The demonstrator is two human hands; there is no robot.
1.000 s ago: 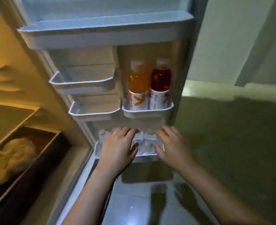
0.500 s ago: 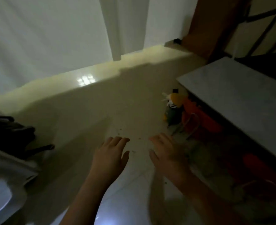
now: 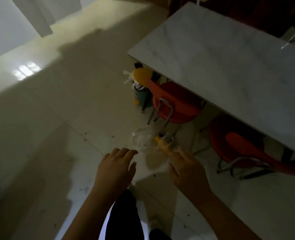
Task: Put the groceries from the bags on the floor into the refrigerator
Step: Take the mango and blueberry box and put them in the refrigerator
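A clear plastic grocery bag (image 3: pixel 144 142) lies on the pale tiled floor, with something yellow-orange (image 3: pixel 162 143) in it. My left hand (image 3: pixel 116 169) hovers just left of the bag, fingers apart and empty. My right hand (image 3: pixel 188 170) hangs over the bag's right side, fingers spread, holding nothing. Farther off, by the table leg, stands a second bag (image 3: pixel 141 87) with yellow, white and dark green contents. The refrigerator is out of view.
A grey marble-look table (image 3: pixel 229 54) fills the upper right. Two red chairs (image 3: pixel 176 103) (image 3: pixel 243 146) with metal legs are tucked at its near edge. My dark-trousered legs (image 3: pixel 124 217) show at the bottom. Bare floor stretches to the left.
The view swung away from the open refrigerator door to the floor beside the table. Both empty hands now reach down over the clear bag.
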